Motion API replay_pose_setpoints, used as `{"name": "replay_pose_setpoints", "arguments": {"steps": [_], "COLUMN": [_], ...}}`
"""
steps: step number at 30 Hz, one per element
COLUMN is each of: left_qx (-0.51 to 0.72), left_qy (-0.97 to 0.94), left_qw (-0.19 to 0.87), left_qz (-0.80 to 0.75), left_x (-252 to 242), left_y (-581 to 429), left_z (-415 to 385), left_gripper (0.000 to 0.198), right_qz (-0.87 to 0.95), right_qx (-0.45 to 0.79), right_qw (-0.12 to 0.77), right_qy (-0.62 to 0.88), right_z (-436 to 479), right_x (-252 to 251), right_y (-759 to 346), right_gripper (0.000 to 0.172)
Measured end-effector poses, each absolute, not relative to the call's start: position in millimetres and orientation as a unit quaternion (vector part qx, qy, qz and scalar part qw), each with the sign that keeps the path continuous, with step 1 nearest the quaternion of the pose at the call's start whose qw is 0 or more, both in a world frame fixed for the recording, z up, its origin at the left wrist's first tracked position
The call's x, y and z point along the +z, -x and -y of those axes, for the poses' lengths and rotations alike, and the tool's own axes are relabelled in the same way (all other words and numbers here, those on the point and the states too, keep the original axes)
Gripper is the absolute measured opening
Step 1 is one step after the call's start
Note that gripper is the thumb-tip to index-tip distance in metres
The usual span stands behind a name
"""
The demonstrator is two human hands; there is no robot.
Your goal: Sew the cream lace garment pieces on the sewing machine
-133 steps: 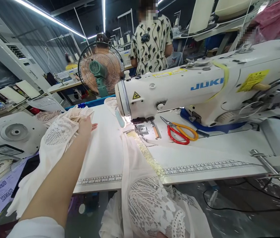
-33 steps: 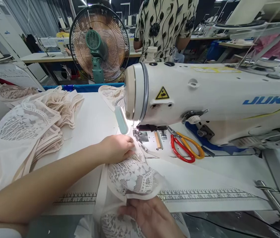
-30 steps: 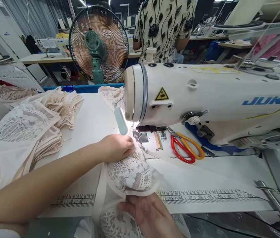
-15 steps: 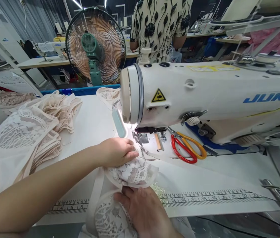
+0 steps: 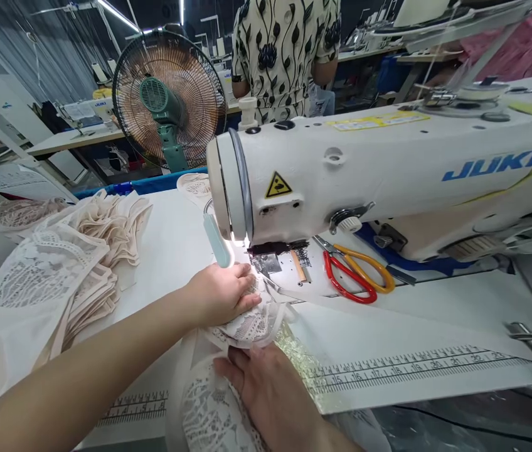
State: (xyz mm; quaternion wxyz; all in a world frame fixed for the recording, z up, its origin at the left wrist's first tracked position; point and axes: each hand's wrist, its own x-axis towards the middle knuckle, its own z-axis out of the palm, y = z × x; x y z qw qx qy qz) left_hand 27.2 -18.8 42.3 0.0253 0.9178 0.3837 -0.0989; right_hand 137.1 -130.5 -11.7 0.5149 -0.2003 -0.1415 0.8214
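Observation:
A pale lace bra (image 5: 214, 408), two lace cups joined in the middle, runs from the table's front edge up to the sewing machine's (image 5: 294, 176) needle area. My left hand (image 5: 223, 294) lies palm down on the upper cup beside the needle, thumb and fingers apart, pressing the cloth. Closer to me, my right hand (image 5: 273, 386) pinches the bra between the cups, with thumb and fingers closed on it. A narrow pale strip (image 5: 303, 295) leads right from the stitching area. The needle tip itself is hard to make out.
Red-and-orange-handled scissors (image 5: 357, 273) lie right of the needle plate. At left sits a stack of lace pieces (image 5: 82, 251). A printed ruler (image 5: 411, 370) follows the front edge. Beyond the table stand a fan (image 5: 169, 100) and a person in a patterned shirt (image 5: 287, 56).
The view has shifted and tilted slightly, so the machine sits further left. The upper cup has edged slightly toward the needle, and both hands keep their places on the bra.

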Motion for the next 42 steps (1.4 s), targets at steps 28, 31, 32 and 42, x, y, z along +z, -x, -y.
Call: {"name": "replay_pose_setpoints", "arguments": {"steps": [28,31,32,42], "left_qx": [-0.161,-0.111,-0.095,0.04], "left_qy": [-0.924,-0.945,-0.95,-0.944], "left_qw": [0.034,0.02,0.02,0.044], "left_qz": [-0.345,-0.306,-0.296,-0.326], "left_x": [52.9,46.7,45.0,18.8], "left_y": [-5.8,-7.9,-9.3,-24.1], "left_z": [9.8,19.1,23.6,74.9], "left_gripper": [0.055,0.049,0.047,0.043], "right_qz": [0.829,0.874,0.885,0.909], "right_qx": [0.069,-0.017,-0.022,-0.04], "right_qw": [0.311,0.206,0.184,0.196], "right_qy": [0.46,0.439,0.428,0.367], "right_z": [83.8,62.1,57.9,74.2], "right_x": [-2.3,1.6,2.4,-17.7], "right_y": [-230.9,-228.6,-226.5,-225.0], "right_gripper": [0.037,0.039,0.034,0.019]}}
